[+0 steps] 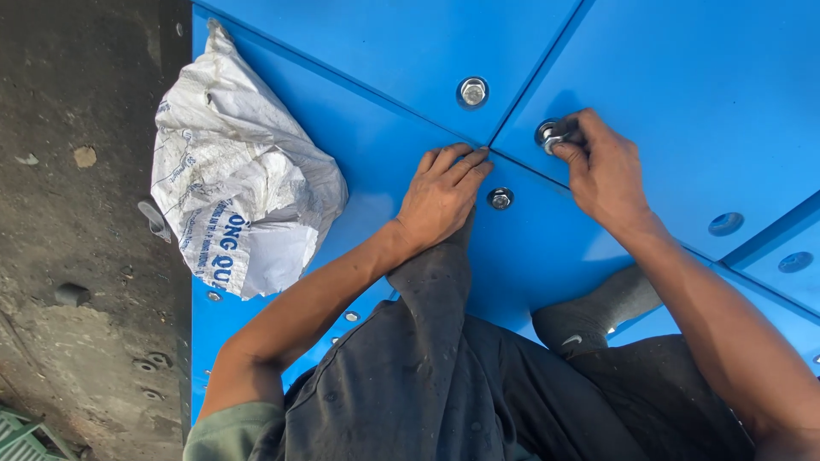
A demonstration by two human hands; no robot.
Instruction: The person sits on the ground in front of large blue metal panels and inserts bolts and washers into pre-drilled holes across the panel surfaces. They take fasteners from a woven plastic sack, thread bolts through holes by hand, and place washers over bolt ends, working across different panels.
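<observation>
We kneel on a floor of large, glossy blue metal panels (683, 77) that meet at raised seams, our dark trousers and one grey sock filling the lower part of the view. Our right hand (608, 171) is curled over a silver bolt with a washer (549, 135) seated in a hole near the corner of the upper right panel; the thumb and fingers are pinched tightly around the bolt head, gripping it. Our left hand (440, 198) lies flat on the panel surface, palm down, its fingers close together and nearly straight, their tips touching the seam where the panels join; it holds nothing. Just beside that hand, between our two hands, sits a second silver bolt (500, 199), and a third bolt with a broad washer (472, 91) sits above it. A crumpled white woven plastic sack (239, 179) rests on the panel's left edge, next to rough grey concrete ground (77, 256).
</observation>
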